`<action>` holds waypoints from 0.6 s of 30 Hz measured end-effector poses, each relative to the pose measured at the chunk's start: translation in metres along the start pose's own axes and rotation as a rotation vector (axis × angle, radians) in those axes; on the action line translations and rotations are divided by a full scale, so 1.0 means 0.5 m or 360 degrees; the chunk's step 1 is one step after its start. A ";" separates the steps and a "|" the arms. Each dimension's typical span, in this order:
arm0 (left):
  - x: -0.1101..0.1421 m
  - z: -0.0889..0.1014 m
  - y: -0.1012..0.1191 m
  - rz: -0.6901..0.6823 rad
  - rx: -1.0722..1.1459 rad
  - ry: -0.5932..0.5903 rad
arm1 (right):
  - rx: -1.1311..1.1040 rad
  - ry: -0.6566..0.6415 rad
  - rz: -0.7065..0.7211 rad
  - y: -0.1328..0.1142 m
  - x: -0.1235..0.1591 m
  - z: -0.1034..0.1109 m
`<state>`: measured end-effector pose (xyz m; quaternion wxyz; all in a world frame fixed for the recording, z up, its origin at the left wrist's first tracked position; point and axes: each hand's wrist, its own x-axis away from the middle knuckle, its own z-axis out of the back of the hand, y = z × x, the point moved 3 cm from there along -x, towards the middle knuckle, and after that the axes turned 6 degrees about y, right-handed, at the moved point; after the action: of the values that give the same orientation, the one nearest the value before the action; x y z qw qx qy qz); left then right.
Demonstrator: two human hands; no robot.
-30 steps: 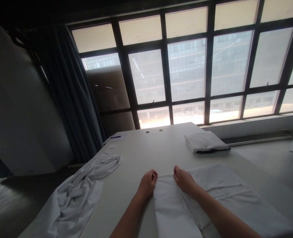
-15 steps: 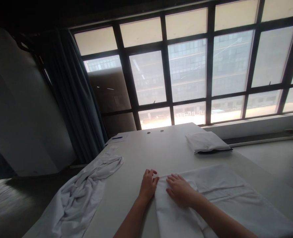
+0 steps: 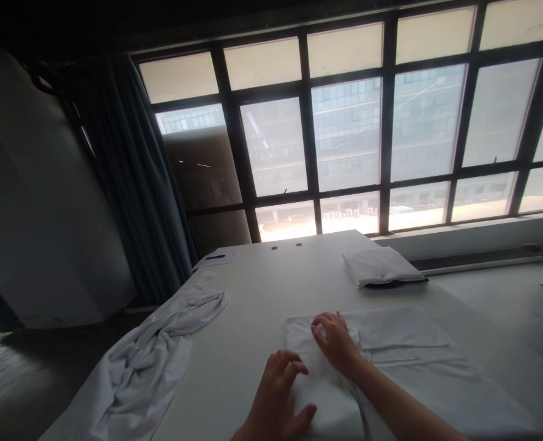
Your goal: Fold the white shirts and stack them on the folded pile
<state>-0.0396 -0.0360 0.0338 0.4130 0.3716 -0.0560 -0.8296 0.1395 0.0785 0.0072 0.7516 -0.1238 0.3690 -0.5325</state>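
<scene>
A white cloth (image 3: 404,343) lies spread and partly folded on the white table (image 3: 262,294) in front of me. My right hand (image 3: 333,340) rests on its folded left part, fingers curled loosely and pressing down near the far corner. My left hand (image 3: 278,398) lies lower, fingers spread flat on the cloth's left edge near the table's front. Neither hand holds anything.
A crumpled white cloth (image 3: 138,373) hangs over the table's left edge. A folded white stack (image 3: 381,266) on something dark sits at the far right. A paper with a blue pen (image 3: 215,257) lies at the far left corner. Large windows stand behind.
My left hand has slid back towards me along the cloth's left edge and opened flat. My right hand has moved left onto the folded part and stayed pressing there.
</scene>
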 end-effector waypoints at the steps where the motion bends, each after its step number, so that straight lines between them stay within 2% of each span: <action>1: 0.014 0.000 0.006 -0.0107 -0.0066 -0.0018 | -0.0034 0.0013 0.0009 -0.011 0.000 0.022; 3: 0.028 -0.006 0.013 -0.0342 -0.0195 -0.0002 | -0.0101 -0.0085 0.0094 -0.042 0.011 0.070; 6: 0.028 -0.021 0.020 -0.0598 -0.0384 0.0124 | -0.0151 -0.0414 0.0387 -0.088 0.064 0.123; 8: 0.027 -0.033 0.021 -0.0643 -0.0459 0.0174 | -0.0049 -0.0574 0.0656 -0.098 0.120 0.121; 9: 0.028 -0.040 0.020 -0.0643 -0.0466 0.0180 | 0.0079 -0.0572 0.0783 -0.092 0.147 0.107; 12: 0.044 -0.052 0.012 -0.0605 -0.0390 0.0202 | 0.0603 -0.0229 0.1041 -0.049 0.206 0.042; 14: 0.057 -0.054 0.005 -0.0578 -0.0333 0.0204 | 0.0721 -0.0056 0.1126 -0.026 0.221 0.006; 16: 0.066 -0.053 -0.001 -0.0554 -0.0330 0.0166 | 0.0702 0.0046 0.1183 -0.022 0.216 0.001; 18: 0.070 -0.049 -0.005 -0.0555 -0.0354 0.0104 | 0.0663 0.0129 0.1185 -0.034 0.200 0.024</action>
<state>-0.0382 -0.0546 -0.0048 0.3034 0.3544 0.1145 -0.8771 0.1518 -0.0199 -0.0167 0.8864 0.1932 0.3023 -0.2926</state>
